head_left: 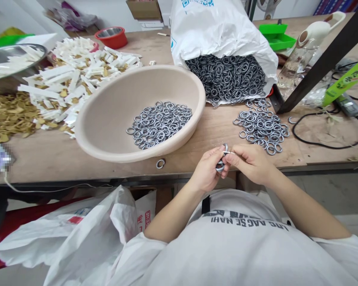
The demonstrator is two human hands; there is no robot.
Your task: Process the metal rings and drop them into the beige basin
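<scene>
My left hand [210,169] pinches several grey metal rings [220,165] at the table's front edge. Close against it, my right hand [250,161] is closed on a thin, pale, blade-like tool that reaches to the rings; its kind is too small to make out. Beyond my right hand lies a loose pile of rings [261,125]. A beige plastic basin [104,115] to the left holds many more rings [162,123]. One single ring [160,163] lies on the table in front of the basin.
A white sack [217,29] lies open behind, full of darker rings [226,77]. White strips and tan pieces [74,79] are heaped at left beside a metal bowl [43,51]. At right stand a black metal post [322,59], a clear jug [301,55] and a black cable [304,145].
</scene>
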